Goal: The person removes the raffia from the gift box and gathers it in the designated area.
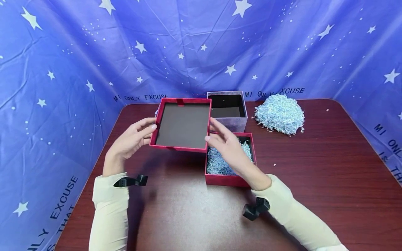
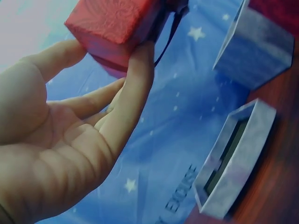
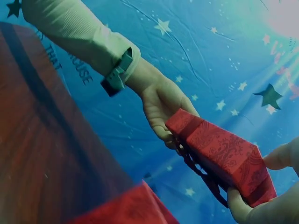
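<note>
A: Where is the red lid (image 1: 183, 124) being held, please?

B: The person is holding it in the air above the table (image 1: 188, 212), to the left of the red box (image 1: 226, 180), its hollow inside facing the head camera. The left hand (image 1: 133, 137) is pinching one edge between thumb and fingers, palm free. The right hand (image 1: 230, 144) is pinching the opposite edge similarly.

A: What could be going wrong, in your opinion?

B: I am thinking first of slipping. Mostly fingertips are gripping, so if one side is loosening, the lid may be dropping. Secondly, a dark ribbon (image 3: 210, 184) is dangling from the lid; it could be catching on fingers or on a box.

A: And the shredded paper (image 1: 218, 163)?

B: It is lying inside the red box, some strands climbing the inner wall. If the right sleeve (image 1: 282, 198) is brushing this box, it could be shifting.
</note>
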`<state>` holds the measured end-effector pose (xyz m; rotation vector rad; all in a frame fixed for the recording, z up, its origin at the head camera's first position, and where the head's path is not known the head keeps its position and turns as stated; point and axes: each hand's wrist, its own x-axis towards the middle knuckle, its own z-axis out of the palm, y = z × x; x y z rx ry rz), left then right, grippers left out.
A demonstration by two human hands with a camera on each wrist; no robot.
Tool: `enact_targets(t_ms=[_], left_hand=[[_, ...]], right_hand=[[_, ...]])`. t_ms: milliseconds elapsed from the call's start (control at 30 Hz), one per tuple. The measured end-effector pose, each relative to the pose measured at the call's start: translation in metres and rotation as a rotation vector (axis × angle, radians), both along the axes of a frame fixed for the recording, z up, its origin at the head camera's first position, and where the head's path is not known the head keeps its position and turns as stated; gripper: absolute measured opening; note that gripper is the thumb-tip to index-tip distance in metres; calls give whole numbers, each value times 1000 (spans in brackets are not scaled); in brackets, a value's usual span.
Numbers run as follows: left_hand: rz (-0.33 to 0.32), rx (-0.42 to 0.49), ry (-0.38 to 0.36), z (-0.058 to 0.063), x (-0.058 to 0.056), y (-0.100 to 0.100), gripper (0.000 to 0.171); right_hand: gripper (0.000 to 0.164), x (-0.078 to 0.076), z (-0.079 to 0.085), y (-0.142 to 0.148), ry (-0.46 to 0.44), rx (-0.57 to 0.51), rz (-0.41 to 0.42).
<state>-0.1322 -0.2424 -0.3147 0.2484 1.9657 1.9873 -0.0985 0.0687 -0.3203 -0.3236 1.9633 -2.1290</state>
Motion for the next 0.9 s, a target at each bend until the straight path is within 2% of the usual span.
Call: enact_targets(t_ms=[133,433,633,767,900], left_hand=[[-36,-12,-1,-4,6,-19,38],[-13,-142,-79,-12,19,-51,39],[-41,-186,-106,-18,26,-68,44],[-52,-215,-124,-26,29,-77,51],[-66,-241,-143,-37,28,-84,49]], right_hand=[[64,5,-4,-17,-29,15,14],[68,16,-16,-53,-26,17,39],[70,24,-26,-74,-40,42,62],[71,29,-33,-86,-50,56,67],[72,33,-42,-95,-53,48,66]])
